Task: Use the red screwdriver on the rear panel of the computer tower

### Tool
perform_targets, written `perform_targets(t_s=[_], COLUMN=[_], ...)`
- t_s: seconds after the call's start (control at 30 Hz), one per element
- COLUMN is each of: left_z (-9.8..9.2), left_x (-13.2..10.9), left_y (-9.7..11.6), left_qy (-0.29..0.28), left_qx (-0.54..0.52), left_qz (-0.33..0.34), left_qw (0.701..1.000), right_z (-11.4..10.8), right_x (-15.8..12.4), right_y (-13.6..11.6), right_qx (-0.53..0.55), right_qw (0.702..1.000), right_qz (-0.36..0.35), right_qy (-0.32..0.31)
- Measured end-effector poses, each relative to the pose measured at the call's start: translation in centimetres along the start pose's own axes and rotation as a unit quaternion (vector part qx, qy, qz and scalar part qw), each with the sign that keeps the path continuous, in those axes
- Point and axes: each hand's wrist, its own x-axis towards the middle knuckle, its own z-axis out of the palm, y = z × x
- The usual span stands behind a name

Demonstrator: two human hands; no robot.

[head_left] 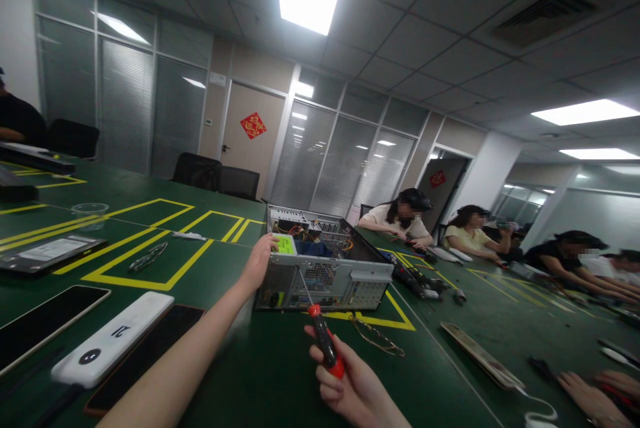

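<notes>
An open computer case (370, 288) lies on its side on the green table, with loose wires and parts showing inside. A power supply with a bright green label (286, 245) sits in its near left corner. At that corner my left hand (259, 263) is closed over the case's edge, its fingertips by the label. My right hand (345, 375) grips a screwdriver (326, 341) by its black and red handle. The shaft slants up to the case's near panel, just below the power supply; I cannot tell whether its tip touches a screw.
Left of me lie a white device (115, 338), phones (50, 321), a hard drive (50, 251), glasses (149, 257) and a plastic cup (90, 215). Right of the case are another pair of glasses (377, 338), black cables (417, 281) and a phone (480, 355). Several people sit around the table.
</notes>
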Motion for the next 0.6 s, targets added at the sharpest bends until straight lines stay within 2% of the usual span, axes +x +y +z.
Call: perform_targets(t_s=[0.2,0.3,0.4,0.5,0.6], left_z=[0.1,0.1,0.1,0.0,0.0], left_x=[0.0,0.0,0.0,0.0,0.0], left_y=[-0.6,-0.6,-0.4,-0.2,0.0], left_qy=[0.006,0.003,0.001,0.002,-0.005], left_qx=[-0.003,-0.004,-0.004,-0.003,0.001], left_qz=[0.007,0.013,0.012,0.007,0.002], left_qw=[1.0,1.0,1.0,1.0,1.0], right_z=[0.8,0.5,0.2,-0.1,-0.4], right_x=[-0.1,0.1,0.2,0.3,0.2], right_y=[-0.1,0.1,0.3,0.2,0.1], right_qx=[-0.026,-0.05,-0.025,0.013,0.001], right_qw=[0.999,0.999,0.999,1.0,1.0], right_qz=[0.023,-0.003,-0.027,-0.025,-0.009], right_qy=[-0.039,-0.019,-0.014,-0.014,0.013])
